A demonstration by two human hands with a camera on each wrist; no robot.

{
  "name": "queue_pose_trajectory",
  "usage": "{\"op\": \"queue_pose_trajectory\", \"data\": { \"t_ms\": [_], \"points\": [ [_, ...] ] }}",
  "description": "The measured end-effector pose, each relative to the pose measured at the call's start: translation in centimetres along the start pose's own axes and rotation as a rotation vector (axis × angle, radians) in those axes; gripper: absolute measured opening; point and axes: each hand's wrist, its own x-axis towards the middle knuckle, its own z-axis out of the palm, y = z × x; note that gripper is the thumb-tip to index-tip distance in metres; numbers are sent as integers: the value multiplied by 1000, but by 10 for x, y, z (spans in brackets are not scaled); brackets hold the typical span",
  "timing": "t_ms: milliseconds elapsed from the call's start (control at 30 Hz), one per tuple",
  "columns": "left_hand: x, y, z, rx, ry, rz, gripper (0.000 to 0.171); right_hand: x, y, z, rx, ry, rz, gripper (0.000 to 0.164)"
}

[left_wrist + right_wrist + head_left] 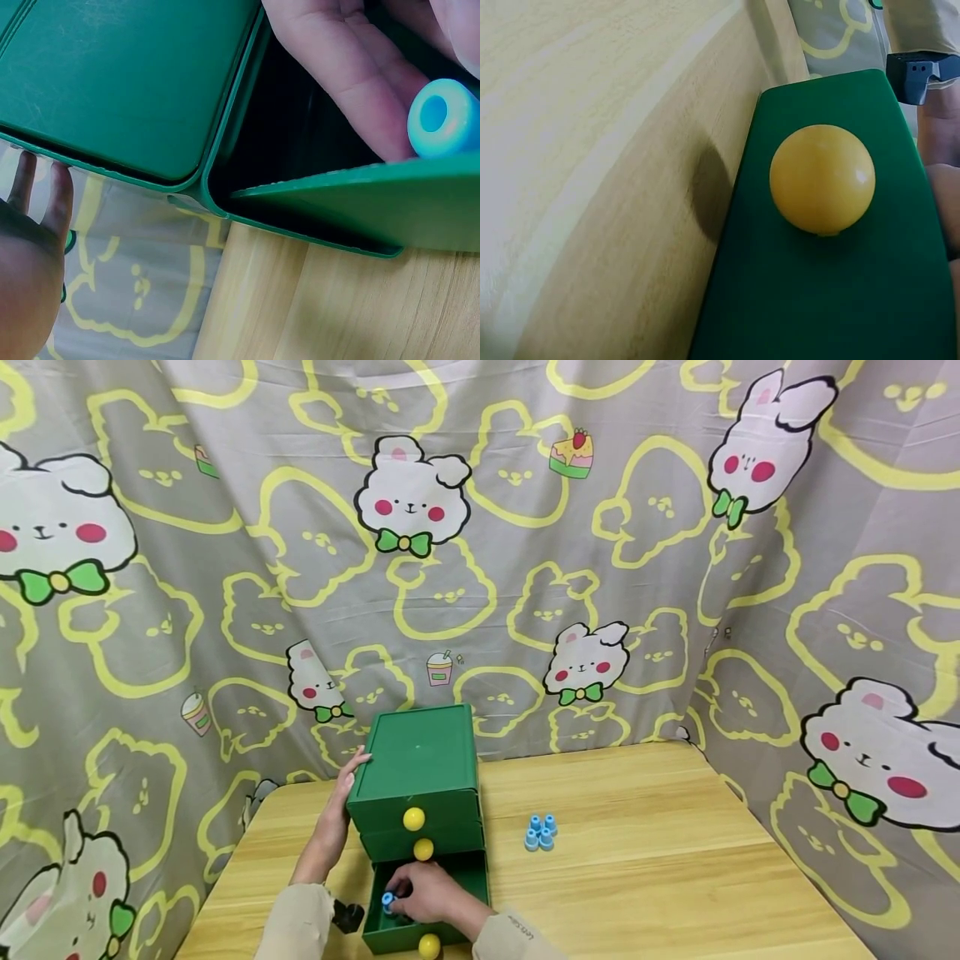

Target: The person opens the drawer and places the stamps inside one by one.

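Observation:
A green drawer cabinet (420, 752) with round yellow knobs stands on the table, its bottom drawer (480, 906) pulled out. My left hand (333, 818) rests against the cabinet's left side; its fingers look straight in the left wrist view. Inside the bottom drawer, my right hand (431, 893) pinches a small light blue hollow piece (442, 116) near the drawer's left wall. Part of that piece is hidden by the fingers and the drawer wall. The right wrist view shows the drawer's front with its yellow knob (821, 180).
Several similar light blue pieces (540, 832) stand grouped on the wooden table (637, 860), right of the cabinet. A black wrist device (347, 916) sits by the left sleeve. Behind the table hangs a grey curtain (510, 610) with cartoon prints.

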Motion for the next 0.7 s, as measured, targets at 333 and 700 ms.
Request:
{"op": "queue_pose_trajectory", "data": {
  "t_ms": [333, 700],
  "points": [
    [-2, 0, 3, -9, -7, 6, 53, -12, 0, -10, -172, -24, -77, 17],
    [0, 3, 1, -14, -5, 0, 55, -42, 4, -48, -141, -81, -237, 26]
  ]
}}
